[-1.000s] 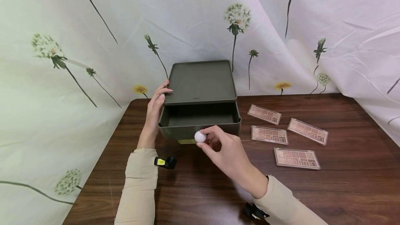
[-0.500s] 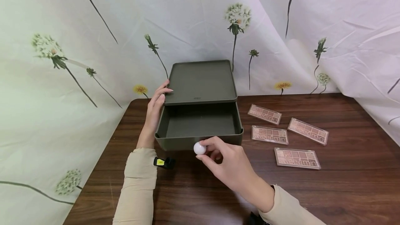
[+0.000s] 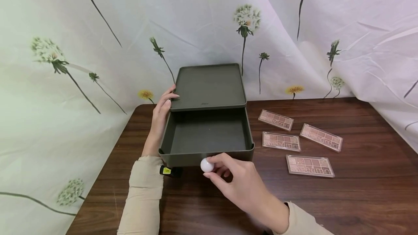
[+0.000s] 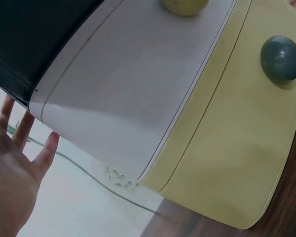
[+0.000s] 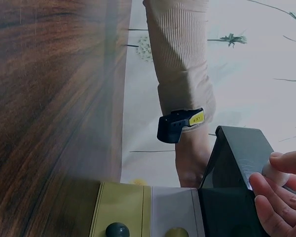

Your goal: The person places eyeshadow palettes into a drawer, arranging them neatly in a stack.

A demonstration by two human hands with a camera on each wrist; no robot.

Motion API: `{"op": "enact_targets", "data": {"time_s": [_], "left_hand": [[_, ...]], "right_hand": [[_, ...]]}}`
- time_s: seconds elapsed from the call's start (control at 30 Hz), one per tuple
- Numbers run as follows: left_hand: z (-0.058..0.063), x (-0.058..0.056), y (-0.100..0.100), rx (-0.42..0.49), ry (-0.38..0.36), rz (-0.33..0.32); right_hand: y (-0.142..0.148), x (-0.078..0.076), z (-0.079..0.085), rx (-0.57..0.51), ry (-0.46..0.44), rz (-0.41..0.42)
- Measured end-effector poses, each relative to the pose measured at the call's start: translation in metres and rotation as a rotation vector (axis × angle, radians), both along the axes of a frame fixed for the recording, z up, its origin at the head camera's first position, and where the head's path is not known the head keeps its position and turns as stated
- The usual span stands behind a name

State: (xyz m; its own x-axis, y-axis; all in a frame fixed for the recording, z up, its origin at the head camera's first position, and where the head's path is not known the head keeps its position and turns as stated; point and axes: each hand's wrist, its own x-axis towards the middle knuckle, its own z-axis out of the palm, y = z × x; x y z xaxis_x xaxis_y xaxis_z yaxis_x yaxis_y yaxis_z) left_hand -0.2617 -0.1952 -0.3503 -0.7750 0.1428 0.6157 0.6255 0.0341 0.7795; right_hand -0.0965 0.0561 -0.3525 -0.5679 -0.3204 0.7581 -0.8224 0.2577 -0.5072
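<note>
A small drawer cabinet with a dark green top stands against the back cloth. Its dark green top drawer is pulled well out, with nothing inside. Thumb and forefinger of my right hand pinch the round white knob on that drawer's front. My left hand rests on the cabinet's left side, fingers extended up to the top's edge. In the left wrist view, a white drawer with a yellow-green knob and a yellow drawer with a dark green knob show below, both closed.
Several clear-lidded makeup palettes lie on the dark wooden table to the cabinet's right. A white cloth printed with dandelions hangs behind and along the left. Each sleeve carries a wrist camera, such as the black one on the left.
My right hand has moved toward me with the white knob, and the top drawer has slid further out, showing more of its inside. The left hand has stayed on the cabinet's side.
</note>
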Motion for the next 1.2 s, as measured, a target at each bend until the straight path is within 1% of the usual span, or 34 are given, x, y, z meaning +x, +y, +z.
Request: {"op": "enact_targets", "data": {"time_s": [0.13,0.3,0.8,0.97,1.2], "left_hand": [[-0.0011,-0.0011,0.0001,0.001,0.016,0.006],[-0.0013,-0.0017,0.0005,0.012,0.029,0.004],[-0.0017,-0.0011,0.0005,0.025,0.033,-0.003],[-0.0024,-0.0008,0.0007,0.025,0.027,-0.004],[-0.0029,-0.0015,0.0013,0.032,0.022,-0.003]], "right_hand": [[0.0002,0.0011,-0.0019,-0.002,0.017,-0.001],[0.0002,0.0019,-0.0036,-0.005,0.016,-0.002],[-0.0023,0.0017,-0.0058,-0.009,0.024,-0.013],[-0.0024,0.0024,-0.0066,0.005,0.035,-0.025],[0.0043,0.0065,-0.0064,0.052,0.043,-0.016]]}}
